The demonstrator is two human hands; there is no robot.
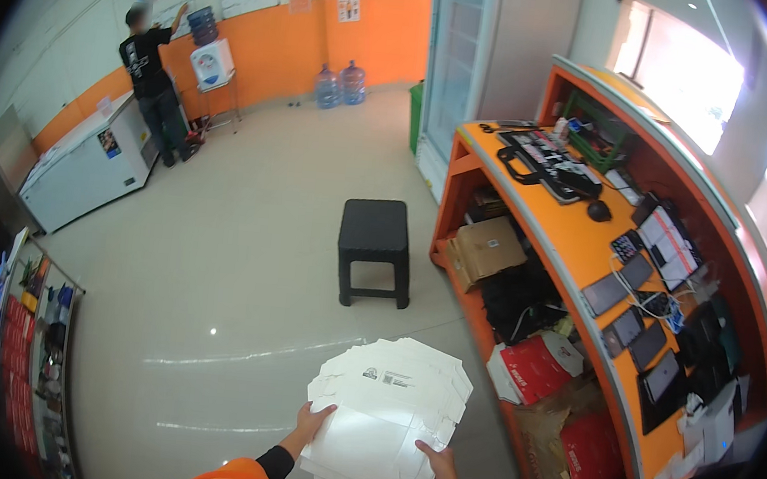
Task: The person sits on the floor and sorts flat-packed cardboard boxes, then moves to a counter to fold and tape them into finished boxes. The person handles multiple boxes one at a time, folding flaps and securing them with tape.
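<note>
Currently, both hands are holding one stack (387, 404) of flat white card, out in front of the body and above the floor (208, 370). Key relation: the stack is lying between the hands and reaching past the thumbs, away from the person, toward the stool (374, 225). The left hand (307, 424) is gripping the left edge; the right hand (440, 462) is gripping the right edge, lower down and closer to the body. Neither hand is nearer in reach, since both are touching. Long axis: not clear; the stack is looking about as wide as deep under the fisheye bend.

Fingers: each hand is clamping the card, thumb lying on the top face and pointing inward. The other fingers are mostly hiding underneath, so their exact spread cannot be told.

Appearance: the outline is running ragged, with cut notches and tabs all round. Edges are showing slightly out of line at the lower left and along the right, suggesting several sheets; the count cannot be told. Small dark print is sitting on the far half, a crease is crossing the middle, and light is glaring off the centre.
</note>
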